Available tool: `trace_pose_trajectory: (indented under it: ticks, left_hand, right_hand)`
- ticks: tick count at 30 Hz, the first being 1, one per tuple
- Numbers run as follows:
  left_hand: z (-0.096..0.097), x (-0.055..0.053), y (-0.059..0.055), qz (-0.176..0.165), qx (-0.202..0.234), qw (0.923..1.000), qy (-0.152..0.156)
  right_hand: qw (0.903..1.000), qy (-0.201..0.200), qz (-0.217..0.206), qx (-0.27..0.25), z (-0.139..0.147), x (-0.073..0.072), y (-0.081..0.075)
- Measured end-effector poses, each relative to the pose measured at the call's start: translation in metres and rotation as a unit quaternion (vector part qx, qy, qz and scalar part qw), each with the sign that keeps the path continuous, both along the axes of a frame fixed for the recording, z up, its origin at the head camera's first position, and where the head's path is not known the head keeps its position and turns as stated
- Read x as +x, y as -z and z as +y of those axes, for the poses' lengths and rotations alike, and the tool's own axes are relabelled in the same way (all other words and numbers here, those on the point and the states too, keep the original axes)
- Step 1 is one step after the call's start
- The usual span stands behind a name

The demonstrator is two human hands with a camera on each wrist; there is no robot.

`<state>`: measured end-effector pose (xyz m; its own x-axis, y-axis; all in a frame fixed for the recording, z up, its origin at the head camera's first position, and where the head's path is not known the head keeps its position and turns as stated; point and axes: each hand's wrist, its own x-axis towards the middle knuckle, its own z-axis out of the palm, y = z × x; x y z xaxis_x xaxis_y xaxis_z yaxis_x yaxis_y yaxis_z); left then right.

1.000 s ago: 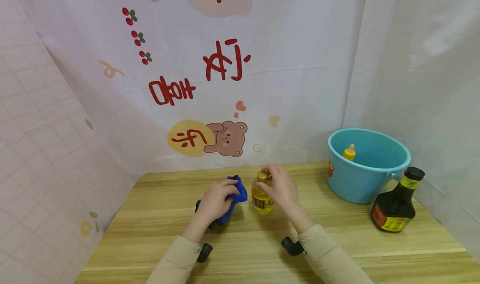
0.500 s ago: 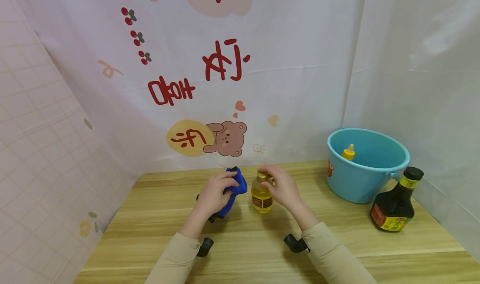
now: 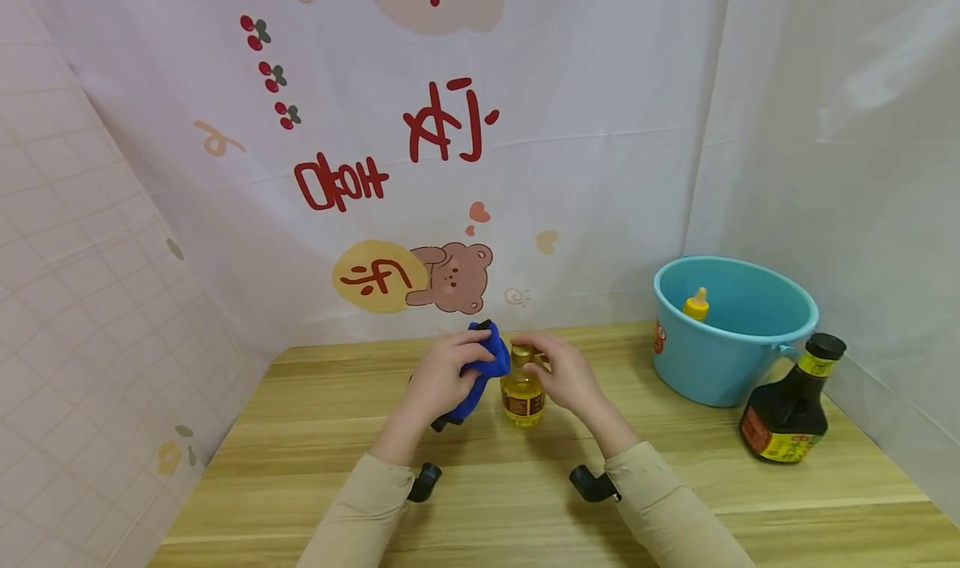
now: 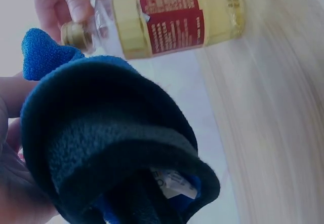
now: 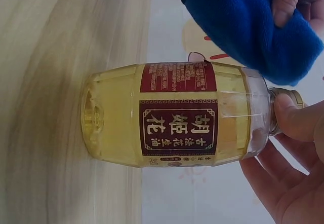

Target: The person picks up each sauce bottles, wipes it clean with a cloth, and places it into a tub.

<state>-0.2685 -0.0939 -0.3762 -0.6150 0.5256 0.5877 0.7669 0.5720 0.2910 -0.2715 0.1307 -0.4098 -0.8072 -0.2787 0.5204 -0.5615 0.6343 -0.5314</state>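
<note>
In the head view my left hand (image 3: 438, 378) grips a folded blue cloth (image 3: 494, 361) with black edging, raised beside the oil bottle. The fluffy cloth (image 4: 114, 102) fills much of the left wrist view, where a white tag shows inside its folds. My right hand (image 3: 567, 376) pinches the gold-capped neck of a small cooking oil bottle (image 3: 522, 403) between thumb and fingers. Yellow oil and a dark red label show on the bottle (image 5: 177, 115) in the right wrist view. The cloth's end hangs close to the bottle's shoulder; whether they touch, I cannot tell.
A light blue bucket (image 3: 693, 368) stands at the back right, with a yellow-capped bottle (image 3: 697, 308) inside. Just right of it is a dark sauce bottle (image 3: 787, 414) with a black cap. Printed cloth walls (image 3: 600, 193) border the wooden table (image 3: 315, 468).
My left hand has moved right and slightly up, bringing the cloth from apart to right beside the oil bottle. The right hand stays at the bottle's neck, and the bottle has barely shifted.
</note>
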Motion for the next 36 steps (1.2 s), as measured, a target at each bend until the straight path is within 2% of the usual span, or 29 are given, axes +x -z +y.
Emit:
trace_pose_trajectory:
  ticks: [8, 15, 21, 28, 36]
  left_hand:
    - [0.013, -0.001, 0.006, -0.021, -0.014, 0.9994, 0.023]
    - [0.015, 0.001, 0.009, -0.023, -0.047, 0.9986, 0.01]
    - [0.014, 0.003, 0.009, -0.039, -0.064, 0.9971, 0.006]
    - [0.011, 0.003, 0.012, -0.067, -0.058, 0.996, 0.002]
    - [0.005, 0.002, 0.022, -0.073, -0.053, 0.9959, 0.009]
  right_hand:
    - [0.9999, -0.005, 0.004, -0.009, 0.0, 0.0, 0.001]
    - [0.9999, -0.003, 0.003, -0.01, 0.0, 0.0, 0.001]
    - [0.9999, -0.002, 0.001, -0.012, 0.0, 0.001, 0.001]
    - [0.9999, -0.006, 0.006, -0.011, -0.001, 0.002, 0.001]
    - [0.9999, -0.003, 0.009, -0.008, -0.001, 0.001, 0.002]
